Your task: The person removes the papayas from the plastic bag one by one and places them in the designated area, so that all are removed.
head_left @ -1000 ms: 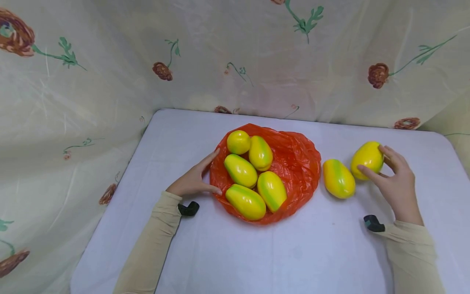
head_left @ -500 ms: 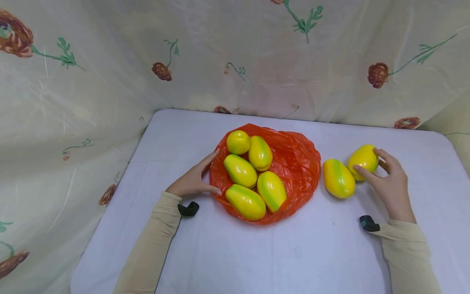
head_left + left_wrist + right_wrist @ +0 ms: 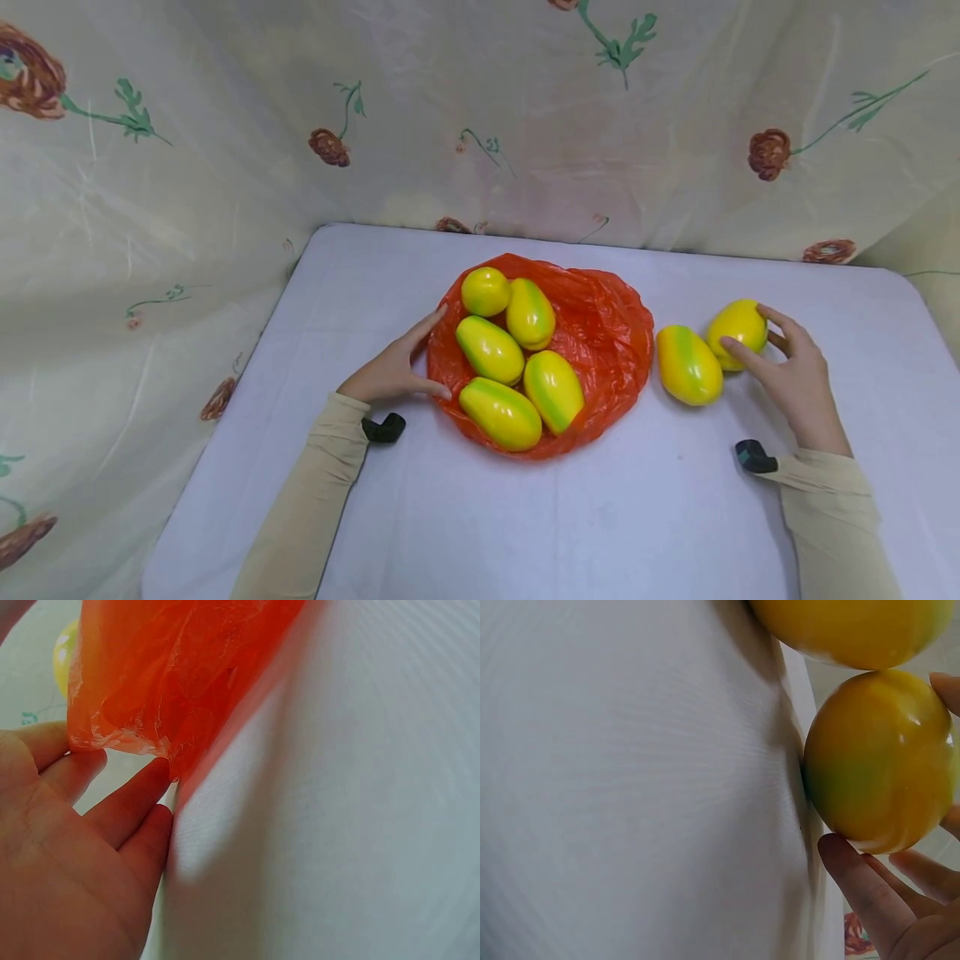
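In the head view a red plastic bag (image 3: 600,333) lies spread on the table with several glossy yellow-green mangoes (image 3: 498,414) on it. My left hand (image 3: 393,367) touches its left edge, thumb and fingers spread apart. The left wrist view shows the fingertips of that hand (image 3: 82,847) against the bag's crumpled rim (image 3: 127,735). To the right, my right hand (image 3: 798,375) holds a mango (image 3: 737,333) between thumb and fingers. The right wrist view has that mango (image 3: 881,761) touching a second mango (image 3: 862,630), which lies to its left in the head view.
A white-covered table (image 3: 555,525) carries everything. Behind it and on the left hangs a pale curtain (image 3: 420,100) printed with brown flowers. A small black wrist camera (image 3: 756,457) sits at the right cuff, another black camera (image 3: 384,427) at the left.
My right hand has moved a little left and nearer with its mango, bringing it closer against the other loose mango. The left hand and the bag have stayed in place.
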The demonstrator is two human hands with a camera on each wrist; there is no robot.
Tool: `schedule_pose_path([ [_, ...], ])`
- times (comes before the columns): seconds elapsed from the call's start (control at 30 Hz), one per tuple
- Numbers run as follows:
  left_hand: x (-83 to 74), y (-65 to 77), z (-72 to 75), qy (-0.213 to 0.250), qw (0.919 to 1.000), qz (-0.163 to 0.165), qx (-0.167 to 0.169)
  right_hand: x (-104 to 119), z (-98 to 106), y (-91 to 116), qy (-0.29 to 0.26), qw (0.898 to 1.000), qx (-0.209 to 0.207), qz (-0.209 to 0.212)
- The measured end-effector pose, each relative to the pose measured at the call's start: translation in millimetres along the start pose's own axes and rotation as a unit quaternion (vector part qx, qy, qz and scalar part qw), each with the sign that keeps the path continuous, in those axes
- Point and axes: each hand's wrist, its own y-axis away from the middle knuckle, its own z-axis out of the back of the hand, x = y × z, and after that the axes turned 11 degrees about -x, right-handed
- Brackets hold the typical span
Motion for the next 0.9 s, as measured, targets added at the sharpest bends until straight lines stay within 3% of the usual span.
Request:
schedule_pose_path([
  [0.9,2.2,-0.7,0.5,-0.005,0.9999,-0.010,0.002,-5.4,7.5,-1.8,0.014,1.000,-0.003,0.006],
])
